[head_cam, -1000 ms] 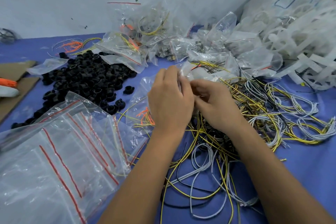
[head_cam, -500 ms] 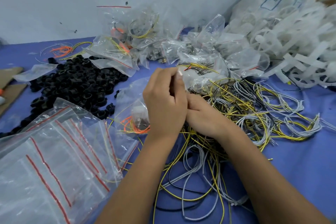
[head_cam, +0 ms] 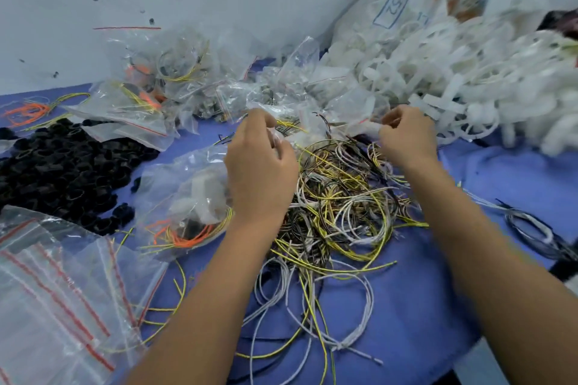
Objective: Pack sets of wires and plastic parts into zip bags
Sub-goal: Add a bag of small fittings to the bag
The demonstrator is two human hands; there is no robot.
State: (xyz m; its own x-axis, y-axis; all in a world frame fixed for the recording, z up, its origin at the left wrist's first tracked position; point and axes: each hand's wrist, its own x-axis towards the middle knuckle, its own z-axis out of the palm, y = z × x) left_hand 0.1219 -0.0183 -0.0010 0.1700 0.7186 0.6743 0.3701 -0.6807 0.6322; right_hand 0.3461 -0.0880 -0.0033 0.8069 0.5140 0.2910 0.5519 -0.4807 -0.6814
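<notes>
our left hand point(head_cam: 261, 166) pinched the top edge of a filled zip bag point(head_cam: 187, 197) at centre left of the frame, and our right hand point(head_cam: 406, 137), fingers curled, reached toward the white plastic parts point(head_cam: 469, 78) at upper right; whether it had already caught one we could not tell. we judged the main risk to be the loose wires point(head_cam: 337, 197) tangled at the centre: a strap dragged across them could snag a loop and pull extra wires along. the bag hung from a thin pinch, so it could slip and spill its orange wires. both forearms stretched forward from the bottom of the frame, wrists raised over the blue table point(head_cam: 500, 172), hands well apart.
</notes>
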